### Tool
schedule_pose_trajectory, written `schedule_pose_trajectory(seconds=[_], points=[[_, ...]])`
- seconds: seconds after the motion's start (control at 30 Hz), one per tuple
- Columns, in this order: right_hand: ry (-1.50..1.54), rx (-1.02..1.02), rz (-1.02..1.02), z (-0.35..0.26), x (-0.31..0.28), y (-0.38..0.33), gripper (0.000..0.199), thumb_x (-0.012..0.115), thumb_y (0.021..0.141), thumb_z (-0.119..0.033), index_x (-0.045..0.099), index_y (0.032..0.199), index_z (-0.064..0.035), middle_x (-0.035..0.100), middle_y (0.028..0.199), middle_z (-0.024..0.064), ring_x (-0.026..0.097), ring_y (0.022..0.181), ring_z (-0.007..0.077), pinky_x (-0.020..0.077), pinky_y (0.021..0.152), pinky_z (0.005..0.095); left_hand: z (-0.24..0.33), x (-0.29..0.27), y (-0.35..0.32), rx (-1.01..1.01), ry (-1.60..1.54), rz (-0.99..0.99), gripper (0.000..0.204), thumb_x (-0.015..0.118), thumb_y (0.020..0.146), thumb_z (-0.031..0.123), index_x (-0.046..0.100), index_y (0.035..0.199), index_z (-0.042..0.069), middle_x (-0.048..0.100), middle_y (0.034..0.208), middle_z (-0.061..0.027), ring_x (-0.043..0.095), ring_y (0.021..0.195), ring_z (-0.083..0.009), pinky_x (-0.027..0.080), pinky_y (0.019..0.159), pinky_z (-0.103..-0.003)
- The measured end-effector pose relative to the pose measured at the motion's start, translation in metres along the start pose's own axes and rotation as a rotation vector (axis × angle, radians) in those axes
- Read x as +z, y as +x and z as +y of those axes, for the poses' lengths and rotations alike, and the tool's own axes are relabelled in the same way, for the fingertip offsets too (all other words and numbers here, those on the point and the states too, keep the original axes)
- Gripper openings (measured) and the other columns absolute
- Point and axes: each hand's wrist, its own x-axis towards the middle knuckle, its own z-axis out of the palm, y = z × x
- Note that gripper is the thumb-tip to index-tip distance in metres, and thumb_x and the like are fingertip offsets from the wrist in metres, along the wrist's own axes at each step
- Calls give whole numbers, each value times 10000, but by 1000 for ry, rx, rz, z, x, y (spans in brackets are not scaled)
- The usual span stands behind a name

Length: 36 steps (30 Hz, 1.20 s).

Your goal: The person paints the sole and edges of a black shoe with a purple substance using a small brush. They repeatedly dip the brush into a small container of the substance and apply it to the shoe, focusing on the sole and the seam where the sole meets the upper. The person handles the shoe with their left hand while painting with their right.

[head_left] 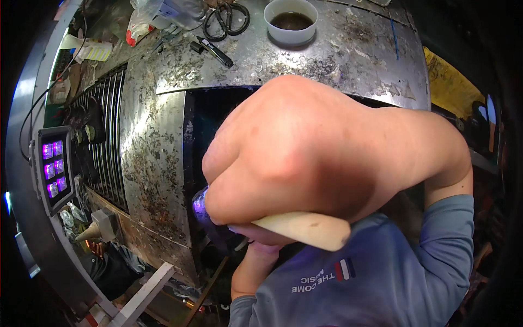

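Close to the camera, my right hand (289,152) is closed around a pale wooden handle (308,226). The rounded butt of the handle sticks out below the fist, toward my shirt. Whatever the handle carries at its other end is hidden by the hand. Beneath it, my left hand (259,240) is mostly covered, with only its wrist side showing, so its fingers cannot be made out. A shiny, clear-looking piece (200,206) glows purple beside the right hand's fingers; I cannot tell which hand touches it.
A worn metal bench (158,163) surrounds a dark opening. On it lie black scissors (226,22), a black marker (215,52) and a white bowl of dark liquid (291,22). A lamp with purple lights (54,169) stands left, near a metal grille (109,125) and a cone-shaped piece (90,231).
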Motion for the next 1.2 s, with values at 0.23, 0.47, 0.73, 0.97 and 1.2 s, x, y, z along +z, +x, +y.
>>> schedule_pose_trajectory(seconds=[0.23, 0.47, 0.73, 0.97, 1.2], points=[[42, -4, -21, 3, -1, -6, 148, 728, 805, -161, 610, 765, -81, 554, 684, 48, 605, 632, 277, 467, 516, 385, -9, 1, 15, -131, -47, -163, 269, 623, 982, 305, 668, 1141, 92, 706, 1063, -35, 703, 914, -187, 607, 702, -322], [149, 48, 53, 9, 12, -15, 101, 670, 687, -143, 632, 684, -50, 570, 626, 145, 600, 647, 381, 490, 592, 458, -16, 2, 21, -230, -58, -254, 253, 606, 997, 291, 669, 1128, 83, 712, 1039, -44, 717, 892, -195, 616, 696, -323], [189, 3, 89, 16, 23, -26, 113, 705, 741, -172, 658, 764, -72, 618, 727, 106, 634, 697, 344, 512, 611, 432, -19, 2, 24, -288, -65, -311, 240, 587, 1015, 275, 669, 1113, 72, 720, 1011, -55, 733, 868, -205, 625, 689, -324], [233, -21, 10, 19, 20, -31, 170, 797, 836, -150, 720, 946, -46, 693, 848, 87, 687, 755, 296, 544, 632, 376, -19, 5, 24, -298, -81, -332, 233, 570, 1030, 260, 669, 1100, 62, 727, 987, -64, 747, 846, -213, 634, 683, -326], [227, -20, 15, 30, 17, -34, 145, 784, 839, -139, 734, 945, -55, 700, 841, 88, 692, 759, 297, 554, 656, 368, -17, 10, 28, -341, -117, -373, 230, 553, 1045, 246, 670, 1087, 52, 734, 963, -73, 761, 825, -221, 643, 677, -327]])
